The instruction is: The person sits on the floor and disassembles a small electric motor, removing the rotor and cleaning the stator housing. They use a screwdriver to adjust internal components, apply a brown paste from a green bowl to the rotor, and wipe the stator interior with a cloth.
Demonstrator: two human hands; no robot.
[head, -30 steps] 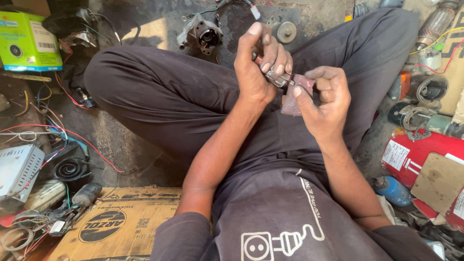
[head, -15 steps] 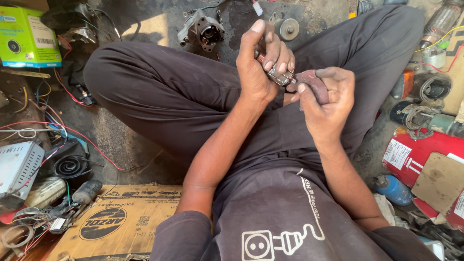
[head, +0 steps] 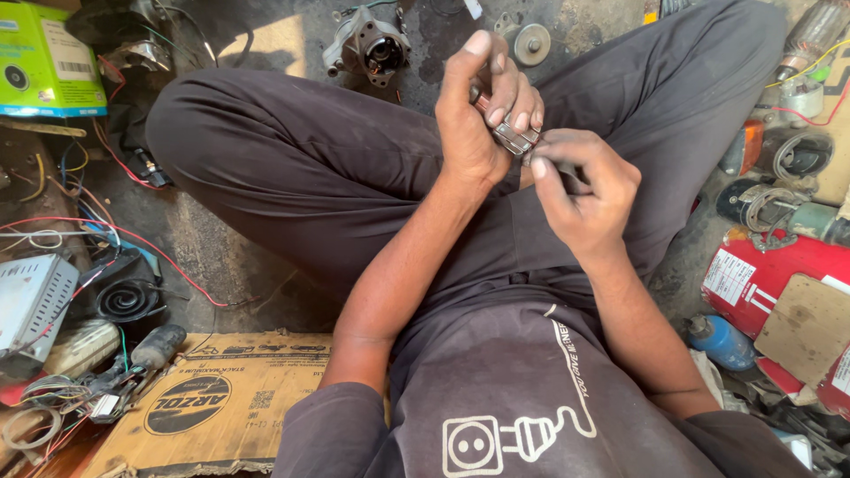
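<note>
I sit cross-legged on the floor in dark trousers. My left hand [head: 482, 106] is closed around a small metal motor part [head: 512, 137] with a ridged silver end, held above my lap. My right hand [head: 584, 190] is right beside it, thumb and fingers pinched on a dark scrap [head: 571, 181] pressed against the end of the part. Most of the part is hidden inside my fingers.
A grey motor housing [head: 367, 49] and a round metal disc [head: 529, 42] lie on the floor beyond my knees. A green box [head: 44, 62], wires and a coil [head: 128, 301] are at left. Red canister [head: 779, 274], motors and cardboard [head: 204, 403] lie around me.
My right hand has shifted lower and closed tighter, hiding the pinkish scrap seen before. My left hand still grips the metal part, tilted slightly.
</note>
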